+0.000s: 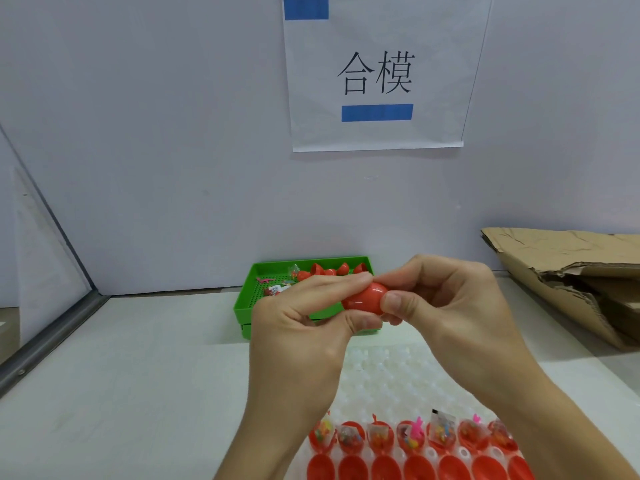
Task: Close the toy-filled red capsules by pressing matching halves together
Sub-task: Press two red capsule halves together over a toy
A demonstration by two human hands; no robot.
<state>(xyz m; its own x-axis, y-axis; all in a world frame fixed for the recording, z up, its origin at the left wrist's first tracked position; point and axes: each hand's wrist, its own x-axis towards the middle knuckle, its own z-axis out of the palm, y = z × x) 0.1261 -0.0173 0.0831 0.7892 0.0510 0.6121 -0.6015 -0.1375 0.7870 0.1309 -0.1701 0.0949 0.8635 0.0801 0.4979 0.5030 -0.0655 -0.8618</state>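
You pinch one red capsule between both hands above the green tray: your left hand and right hand both clamp it. Toy-filled open halves sit in the white holder below.

A white table carries a green tray by the wall, a translucent dimpled holder nearer than the tray, and torn cardboard to the tray's right.
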